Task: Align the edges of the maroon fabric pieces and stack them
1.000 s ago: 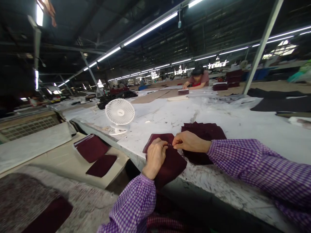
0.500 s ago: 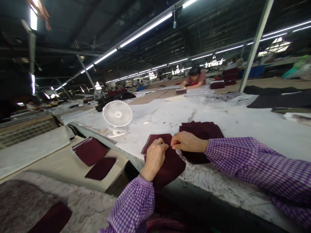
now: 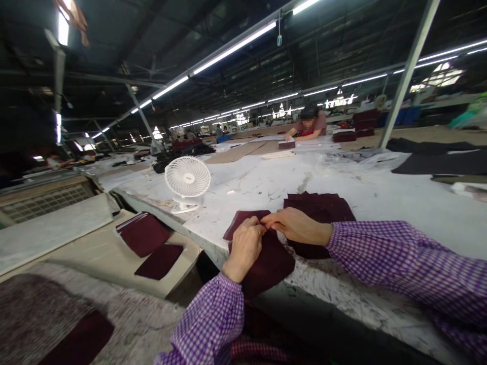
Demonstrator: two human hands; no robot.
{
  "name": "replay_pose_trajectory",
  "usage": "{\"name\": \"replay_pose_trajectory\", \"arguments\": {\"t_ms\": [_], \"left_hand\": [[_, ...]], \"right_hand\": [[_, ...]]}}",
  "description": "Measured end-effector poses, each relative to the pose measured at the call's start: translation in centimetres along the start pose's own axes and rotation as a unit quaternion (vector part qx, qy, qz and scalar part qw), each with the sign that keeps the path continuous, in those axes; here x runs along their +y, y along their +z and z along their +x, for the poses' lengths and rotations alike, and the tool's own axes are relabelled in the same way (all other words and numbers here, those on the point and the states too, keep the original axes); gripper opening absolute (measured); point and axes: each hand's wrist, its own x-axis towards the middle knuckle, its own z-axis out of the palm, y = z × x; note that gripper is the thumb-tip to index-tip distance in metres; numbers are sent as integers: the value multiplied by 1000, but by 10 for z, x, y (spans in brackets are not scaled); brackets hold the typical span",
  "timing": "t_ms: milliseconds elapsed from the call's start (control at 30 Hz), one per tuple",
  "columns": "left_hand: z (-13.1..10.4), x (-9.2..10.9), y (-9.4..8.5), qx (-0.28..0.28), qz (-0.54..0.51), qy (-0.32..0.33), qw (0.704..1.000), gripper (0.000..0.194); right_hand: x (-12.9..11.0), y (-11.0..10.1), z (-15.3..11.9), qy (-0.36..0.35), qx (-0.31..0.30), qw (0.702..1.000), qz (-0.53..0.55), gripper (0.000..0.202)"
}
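Observation:
A dark maroon fabric piece (image 3: 272, 266) lies at the front edge of the white-covered table, partly hanging over it. My left hand (image 3: 246, 244) is closed on its upper part, thumb and fingers pinched together. My right hand (image 3: 294, 224) pinches at the same spot, its fingertips meeting those of the left; whatever small bit sits between them is hidden. Just behind the left hand, another maroon piece (image 3: 240, 219) lies flat. To the right, a fanned pile of maroon fabric pieces (image 3: 323, 205) rests partly under my right forearm.
A white fan (image 3: 187, 177) stands left on the table (image 3: 258, 177). Maroon panels (image 3: 142, 235) lie on a lower beige surface at left. Across the table a person (image 3: 310, 126) leans over a small stack (image 3: 286, 145). Dark cloth (image 3: 441, 159) lies at far right.
My right hand has moved left, bringing its fingertips against my left hand's. My left hand keeps its pinch on the fabric. The whole view has shifted slightly.

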Motion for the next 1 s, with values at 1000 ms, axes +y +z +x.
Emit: {"name": "replay_pose_trajectory", "arguments": {"t_ms": [1000], "left_hand": [[-46, -43, -25, 70, -84, 27, 994, 26]], "right_hand": [[8, 17, -1, -96, -20, 994, -48, 50]]}}
